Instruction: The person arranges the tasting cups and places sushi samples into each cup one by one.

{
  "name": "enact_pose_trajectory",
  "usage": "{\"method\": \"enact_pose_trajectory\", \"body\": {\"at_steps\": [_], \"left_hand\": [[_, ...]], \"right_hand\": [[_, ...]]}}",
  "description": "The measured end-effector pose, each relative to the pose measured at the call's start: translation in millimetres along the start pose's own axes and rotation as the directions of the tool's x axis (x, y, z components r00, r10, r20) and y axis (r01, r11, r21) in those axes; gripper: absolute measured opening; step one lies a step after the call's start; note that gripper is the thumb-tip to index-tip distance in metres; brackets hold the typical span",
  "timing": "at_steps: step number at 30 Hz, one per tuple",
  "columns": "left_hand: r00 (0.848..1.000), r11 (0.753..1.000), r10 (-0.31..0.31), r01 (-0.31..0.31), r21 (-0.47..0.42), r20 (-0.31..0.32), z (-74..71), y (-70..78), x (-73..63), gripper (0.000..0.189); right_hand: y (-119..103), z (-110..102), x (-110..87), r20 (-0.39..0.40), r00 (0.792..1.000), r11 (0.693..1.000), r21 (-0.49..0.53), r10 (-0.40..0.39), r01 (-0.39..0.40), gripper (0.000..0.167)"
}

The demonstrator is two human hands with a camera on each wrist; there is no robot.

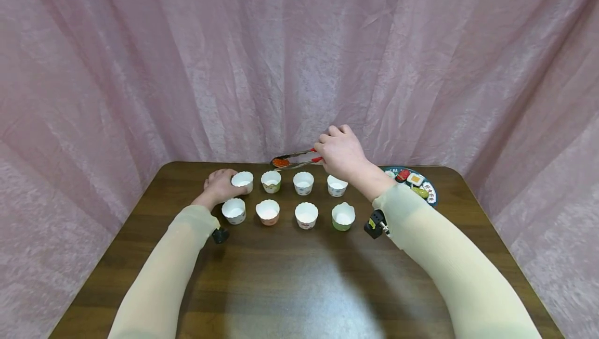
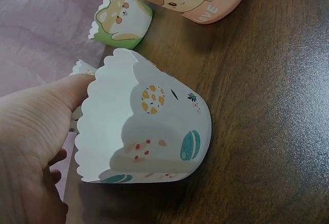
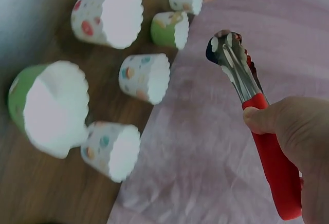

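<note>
My right hand (image 1: 341, 153) grips red-handled metal tongs (image 1: 299, 158) above the back row of cups. Between the tong tips is a small orange-red piece with a dark edge, like a roe sushi piece (image 1: 281, 163). At the back left, my left hand (image 1: 221, 185) holds a white scalloped paper cup (image 1: 242, 182), thumb and fingers on either side. In the left wrist view a macaron-print paper cup (image 2: 149, 126) largely hides that held cup. The right wrist view has the tongs (image 3: 267, 147) angled away from the hand, over the pink cloth.
Paper cups stand in two rows, among them a green one (image 1: 343, 217), a peach one (image 1: 268, 212) and a dog-print one (image 2: 123, 18). Behind my right forearm lies a round plate (image 1: 432, 193) with several sushi pieces (image 1: 415, 178). A pink curtain (image 1: 299, 68) hangs at the table's (image 1: 290, 282) back edge.
</note>
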State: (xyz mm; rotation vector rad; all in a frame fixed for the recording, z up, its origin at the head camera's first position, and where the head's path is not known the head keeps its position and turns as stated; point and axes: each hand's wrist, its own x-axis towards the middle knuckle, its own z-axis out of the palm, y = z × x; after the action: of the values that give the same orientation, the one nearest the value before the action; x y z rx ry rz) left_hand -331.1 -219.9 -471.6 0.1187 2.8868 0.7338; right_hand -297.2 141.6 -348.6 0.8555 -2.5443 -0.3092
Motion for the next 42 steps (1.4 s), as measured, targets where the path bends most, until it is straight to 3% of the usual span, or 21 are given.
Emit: {"method": "enact_pose_trajectory", "body": {"at_steps": [8, 20, 31, 42], "left_hand": [[1.0, 1.0, -0.007, 0.007, 0.002, -0.009, -0.1, -0.8, 0.8, 0.073], [1.0, 1.0, 0.005, -0.005, -0.027, 0.006, 3.8, -0.4, 1.8, 0.083], [1.0, 1.0, -0.007, 0.007, -0.006, 0.028, 4.0, 0.7, 3.3, 0.093], [1.0, 1.0, -0.011, 0.012, -0.027, 0.015, 2.0, 1.8, 2.0, 0.08]], "right_hand": [[-28.5, 7.6, 27.8, 0.04, 0.999, 1.0, 0.012, 0.006, -0.006, 0.017], [-59.3, 21.2, 53.3, 0.122, 0.991, 0.998, 0.017, 0.05, -0.053, 0.025], [-76.3, 32.7, 65.4, 0.136, 0.99, 0.999, 0.023, 0.043, -0.047, 0.018], [-82.6, 26.7, 70.8, 0.164, 0.986, 0.999, -0.041, -0.005, 0.011, 0.018]]}}
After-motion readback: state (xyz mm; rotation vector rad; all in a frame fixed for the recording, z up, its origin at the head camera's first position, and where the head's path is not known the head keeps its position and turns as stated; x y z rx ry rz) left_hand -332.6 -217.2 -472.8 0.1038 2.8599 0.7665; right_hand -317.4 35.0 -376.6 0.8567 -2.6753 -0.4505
